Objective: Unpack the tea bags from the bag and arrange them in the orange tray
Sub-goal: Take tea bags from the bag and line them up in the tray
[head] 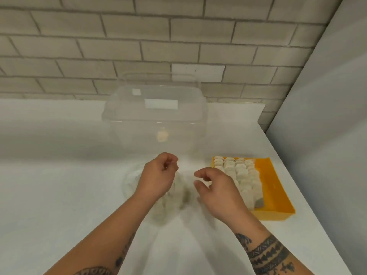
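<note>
Clear bag (pixel 131 182) blurs beneath left hand (pixel 159 175), curled, hold unclear; right hand (pixel 217 190) beside it half-open, empty. A hasty tug risks scattering tea bags (pixel 172 198) across worktop (pixel 59 175).

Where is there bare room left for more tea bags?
In the orange tray, the strip between the tea bag rows and its right wall is bare. The counter left of the clear bag is bare too. Tight between bag and tray.

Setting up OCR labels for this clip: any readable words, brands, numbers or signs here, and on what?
No readable text anywhere.
Orange tray, tea bags, clear tub: no print visible.
Clear bag: too blurred to tell.
Forearm tattoos: patterns only, no letters.
</note>
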`<action>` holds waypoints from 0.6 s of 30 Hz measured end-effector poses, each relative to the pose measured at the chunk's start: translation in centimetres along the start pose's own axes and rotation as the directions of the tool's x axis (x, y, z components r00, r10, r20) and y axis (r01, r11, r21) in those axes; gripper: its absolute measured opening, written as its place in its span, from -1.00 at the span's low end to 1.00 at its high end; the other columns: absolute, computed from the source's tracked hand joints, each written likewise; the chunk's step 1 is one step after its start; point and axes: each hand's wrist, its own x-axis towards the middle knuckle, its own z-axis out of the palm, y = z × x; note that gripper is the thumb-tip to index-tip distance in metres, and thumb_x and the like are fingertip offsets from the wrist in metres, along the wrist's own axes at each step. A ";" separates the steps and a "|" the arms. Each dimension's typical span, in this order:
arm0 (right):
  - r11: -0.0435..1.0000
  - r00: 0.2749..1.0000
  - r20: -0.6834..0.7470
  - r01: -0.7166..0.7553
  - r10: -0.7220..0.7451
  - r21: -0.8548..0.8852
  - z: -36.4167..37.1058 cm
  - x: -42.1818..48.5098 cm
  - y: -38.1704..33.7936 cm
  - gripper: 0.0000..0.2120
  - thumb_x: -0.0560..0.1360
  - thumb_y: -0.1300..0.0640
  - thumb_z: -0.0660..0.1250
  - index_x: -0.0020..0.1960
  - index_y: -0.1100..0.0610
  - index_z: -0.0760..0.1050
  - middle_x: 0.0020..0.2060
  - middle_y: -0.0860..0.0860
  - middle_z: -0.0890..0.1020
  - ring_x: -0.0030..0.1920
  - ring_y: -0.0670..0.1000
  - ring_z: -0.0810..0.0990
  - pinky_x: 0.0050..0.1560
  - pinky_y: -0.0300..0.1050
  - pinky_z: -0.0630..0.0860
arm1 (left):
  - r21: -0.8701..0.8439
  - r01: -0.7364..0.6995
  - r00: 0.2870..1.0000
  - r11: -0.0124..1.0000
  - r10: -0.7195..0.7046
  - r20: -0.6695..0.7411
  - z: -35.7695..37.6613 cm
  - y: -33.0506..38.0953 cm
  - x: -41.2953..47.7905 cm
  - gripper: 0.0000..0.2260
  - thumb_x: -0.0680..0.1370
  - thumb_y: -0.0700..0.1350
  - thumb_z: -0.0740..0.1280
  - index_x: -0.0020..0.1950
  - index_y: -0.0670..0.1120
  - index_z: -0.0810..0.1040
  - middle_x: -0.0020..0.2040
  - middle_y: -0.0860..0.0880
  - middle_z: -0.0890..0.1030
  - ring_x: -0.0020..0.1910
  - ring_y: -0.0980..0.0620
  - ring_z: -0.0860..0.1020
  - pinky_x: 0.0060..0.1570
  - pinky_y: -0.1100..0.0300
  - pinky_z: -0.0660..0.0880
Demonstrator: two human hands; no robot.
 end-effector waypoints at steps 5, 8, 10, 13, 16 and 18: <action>0.998 0.984 0.170 0.064 -0.060 -0.019 6.4 1.5 -3.7 -0.83 0.57 0.14 0.34 0.11 -0.04 0.64 0.02 -0.15 0.68 0.03 -0.16 0.61 0.05 -0.30 0.49 | 0.306 0.052 0.982 0.951 -0.105 0.159 -6.3 -4.5 0.2 -0.89 0.54 -0.08 0.35 -0.10 0.15 0.58 -0.18 0.12 0.69 -0.22 0.15 0.65 -0.21 0.18 0.58; 0.942 0.940 0.341 0.128 -0.015 -0.310 9.0 2.5 -3.5 -0.74 0.57 0.08 0.34 0.24 -0.05 0.59 0.22 -0.08 0.63 0.20 0.00 0.59 0.25 -0.11 0.47 | 0.483 -0.024 0.947 0.875 -0.136 0.292 -6.9 -7.3 -0.4 -0.85 0.46 -0.04 0.43 -0.18 0.21 0.53 -0.14 0.19 0.64 -0.14 0.21 0.60 -0.06 0.22 0.57; 0.866 0.915 0.402 0.178 0.029 -0.467 9.8 2.6 -3.0 -0.67 0.53 0.03 0.36 0.29 -0.07 0.54 0.34 -0.07 0.55 0.27 0.07 0.55 0.28 -0.02 0.43 | 0.472 -0.057 0.932 0.880 -0.123 0.341 -7.1 -8.7 -0.9 -0.84 0.43 0.03 0.50 -0.15 0.21 0.52 -0.11 0.20 0.62 -0.14 0.23 0.58 -0.06 0.29 0.54; 0.827 0.921 0.388 0.208 0.014 -0.522 10.5 2.5 -2.3 -0.58 0.46 -0.03 0.39 0.32 -0.13 0.50 0.22 -0.06 0.60 0.19 0.06 0.59 0.17 -0.02 0.50 | 0.436 -0.087 0.935 0.896 -0.078 0.346 -7.1 -10.3 -1.4 -0.81 0.42 0.10 0.50 -0.03 0.21 0.55 -0.03 0.22 0.59 -0.10 0.22 0.56 -0.06 0.34 0.50; 0.775 0.923 0.377 0.288 -0.070 -0.562 11.4 2.4 -2.2 -0.60 0.46 -0.05 0.36 0.30 -0.15 0.51 0.18 -0.05 0.62 0.12 0.06 0.62 0.08 -0.05 0.55 | 0.448 -0.118 0.936 0.886 -0.051 0.347 -6.9 -10.9 -1.8 -0.76 0.43 0.13 0.47 0.06 0.21 0.55 0.04 0.22 0.56 -0.04 0.18 0.55 0.03 0.26 0.52; 0.743 0.914 0.388 0.340 -0.118 -0.577 12.0 2.6 -2.5 -0.68 0.49 0.01 0.31 0.23 -0.13 0.58 0.17 -0.01 0.62 0.08 0.10 0.63 0.01 -0.06 0.54 | 0.427 -0.116 0.937 0.897 -0.043 0.346 -7.1 -11.0 -1.8 -0.75 0.44 0.09 0.49 0.07 0.20 0.53 0.04 0.22 0.55 -0.05 0.18 0.53 -0.02 0.30 0.48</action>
